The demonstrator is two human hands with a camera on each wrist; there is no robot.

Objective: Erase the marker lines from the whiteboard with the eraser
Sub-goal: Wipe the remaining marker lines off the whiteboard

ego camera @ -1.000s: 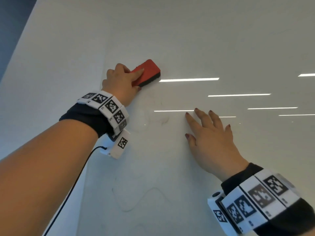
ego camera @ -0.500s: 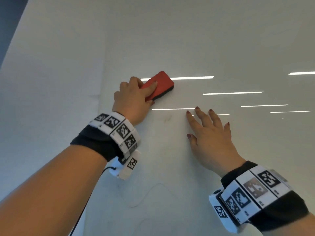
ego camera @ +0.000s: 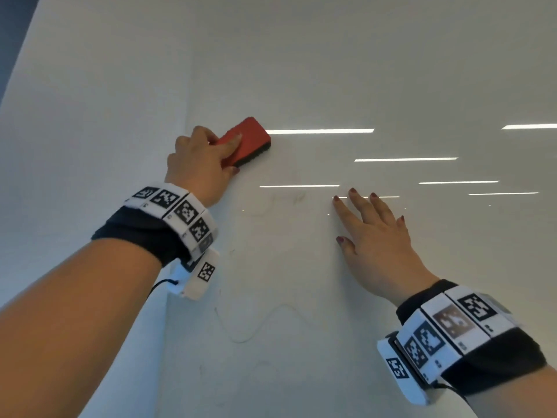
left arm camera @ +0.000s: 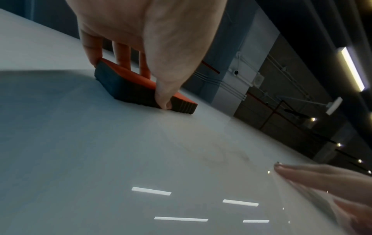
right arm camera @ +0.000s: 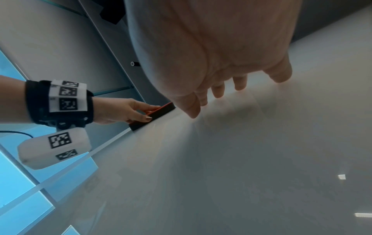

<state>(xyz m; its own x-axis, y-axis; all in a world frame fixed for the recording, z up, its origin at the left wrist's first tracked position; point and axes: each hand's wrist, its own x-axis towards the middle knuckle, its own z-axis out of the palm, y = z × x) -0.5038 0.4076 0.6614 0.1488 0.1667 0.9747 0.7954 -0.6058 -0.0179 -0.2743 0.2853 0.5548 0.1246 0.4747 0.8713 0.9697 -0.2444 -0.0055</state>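
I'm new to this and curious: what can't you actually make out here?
- Eraser pad face: pressed against the whiteboard, hidden in every view.
- Marker lines: faint in the head view, nearly lost in the wrist views.
- Right hand palm: faces the board, unseen.

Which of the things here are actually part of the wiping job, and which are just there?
Part of the job:
eraser, gripped by the left hand
whiteboard
faint marker lines

Just there:
right hand, flat on the board
wrist bands
ceiling light reflections
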